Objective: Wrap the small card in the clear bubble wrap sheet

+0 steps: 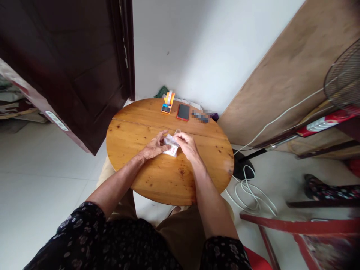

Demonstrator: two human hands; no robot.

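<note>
A small white packet with red print [172, 150] is at the middle of the wooden table [152, 180]. My left hand [154, 147] grips its left side, with the thumb lying across the top and the forefinger raised. At the packet's far side, a crinkled, see-through plastic wrapper [170, 139] stands up. My right hand [188, 145] pinches that wrapper between thumb and fingers. Just beyond the right fingertips lies a small clear piece [178, 131], too small to make out. The packet's contents are hidden.
Along the table's far edge are an orange tape dispenser [168, 99], a red-framed phone [183, 112] and a blurred dark object [201, 117]. A white wall stands behind. To the right are a coiled white cable [247, 191], a fan [344, 75] and a red wooden frame [295, 226].
</note>
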